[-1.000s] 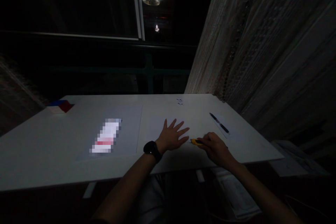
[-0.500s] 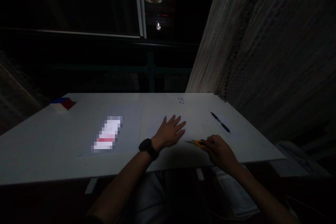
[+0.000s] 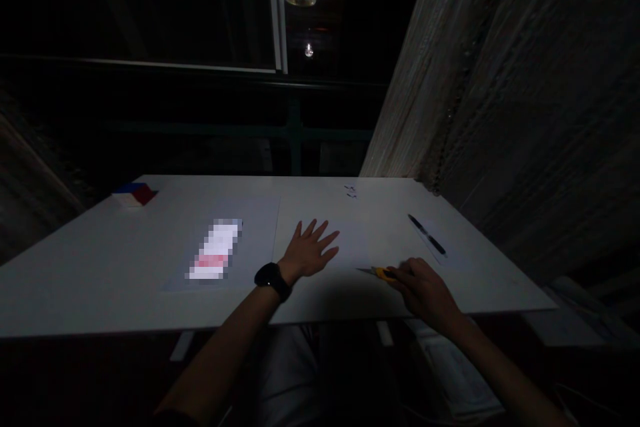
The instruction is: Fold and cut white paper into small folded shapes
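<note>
The utility knife (image 3: 383,273) is at the counter's (image 3: 320,310) near edge, its long axis running roughly left–right, blade tip pointing left. The right hand (image 3: 423,288) is clamped on its handle. The left hand (image 3: 307,254), palm down with fingers spread on a paper sheet (image 3: 354,245), lies beyond the tip, nearly in line. A pen (image 3: 427,235) lies diagonally farther right; a red-and-blue block (image 3: 134,195) sits far left.

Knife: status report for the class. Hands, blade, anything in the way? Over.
Left hand open, spread over paper. Right hand gripping knife, blade out, pointing left. Left hand near blade tip, not touching. Pen off to the right.
</note>
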A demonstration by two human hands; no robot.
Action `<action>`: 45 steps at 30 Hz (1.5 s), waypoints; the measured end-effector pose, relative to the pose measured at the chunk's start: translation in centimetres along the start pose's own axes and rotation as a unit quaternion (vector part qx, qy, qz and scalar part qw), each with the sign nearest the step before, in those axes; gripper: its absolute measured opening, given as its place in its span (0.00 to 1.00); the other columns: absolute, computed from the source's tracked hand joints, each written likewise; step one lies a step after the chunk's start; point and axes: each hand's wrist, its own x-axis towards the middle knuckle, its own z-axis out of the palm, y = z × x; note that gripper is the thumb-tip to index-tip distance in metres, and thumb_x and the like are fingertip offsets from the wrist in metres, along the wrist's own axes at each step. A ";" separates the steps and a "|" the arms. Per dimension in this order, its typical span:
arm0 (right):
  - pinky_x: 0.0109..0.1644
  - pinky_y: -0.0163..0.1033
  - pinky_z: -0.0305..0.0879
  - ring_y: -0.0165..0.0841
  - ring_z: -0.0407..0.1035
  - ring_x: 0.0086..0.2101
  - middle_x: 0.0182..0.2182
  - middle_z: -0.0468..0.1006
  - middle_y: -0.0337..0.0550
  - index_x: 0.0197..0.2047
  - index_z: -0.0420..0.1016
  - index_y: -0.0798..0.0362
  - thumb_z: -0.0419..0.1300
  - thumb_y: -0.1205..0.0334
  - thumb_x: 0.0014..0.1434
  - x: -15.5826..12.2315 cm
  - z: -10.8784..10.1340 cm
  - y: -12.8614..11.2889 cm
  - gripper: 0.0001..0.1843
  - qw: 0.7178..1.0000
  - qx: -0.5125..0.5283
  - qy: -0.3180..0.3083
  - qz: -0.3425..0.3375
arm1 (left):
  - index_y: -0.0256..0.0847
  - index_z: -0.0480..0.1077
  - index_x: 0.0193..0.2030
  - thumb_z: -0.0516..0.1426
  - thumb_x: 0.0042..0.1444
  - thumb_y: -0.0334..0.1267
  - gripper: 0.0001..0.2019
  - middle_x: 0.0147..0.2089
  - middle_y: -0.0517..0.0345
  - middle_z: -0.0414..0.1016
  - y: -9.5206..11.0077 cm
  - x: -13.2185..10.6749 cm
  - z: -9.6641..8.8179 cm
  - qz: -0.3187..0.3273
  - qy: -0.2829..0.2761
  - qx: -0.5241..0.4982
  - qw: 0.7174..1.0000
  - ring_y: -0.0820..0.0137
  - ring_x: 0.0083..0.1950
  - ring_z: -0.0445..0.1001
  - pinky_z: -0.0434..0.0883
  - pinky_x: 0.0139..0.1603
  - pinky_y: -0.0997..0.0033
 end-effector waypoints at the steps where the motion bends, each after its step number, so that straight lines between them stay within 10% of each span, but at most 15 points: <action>1: 0.32 0.39 0.57 0.36 0.62 0.32 0.29 0.69 0.48 0.44 0.75 0.53 0.51 0.59 0.61 0.0 -0.1 -0.1 0.14 1.000 -0.003 -0.001 0.000 | 0.58 0.49 0.64 0.38 0.60 0.57 0.27 0.68 0.60 0.48 0.0 0.0 -0.1 -0.001 -0.004 -0.002 1.000 0.56 0.68 0.45 0.40 0.64 0.42; 45: 0.31 0.35 0.48 0.33 0.57 0.31 0.29 0.68 0.45 0.44 0.73 0.53 0.54 0.67 0.58 0.0 0.5 -4.2 0.11 0.984 -0.176 -0.012 0.014 | 0.55 0.47 0.65 0.35 0.60 0.57 0.28 0.69 0.60 0.47 -0.1 0.1 0.2 -0.002 -0.004 0.020 1.000 0.56 0.68 0.44 0.41 0.64 0.43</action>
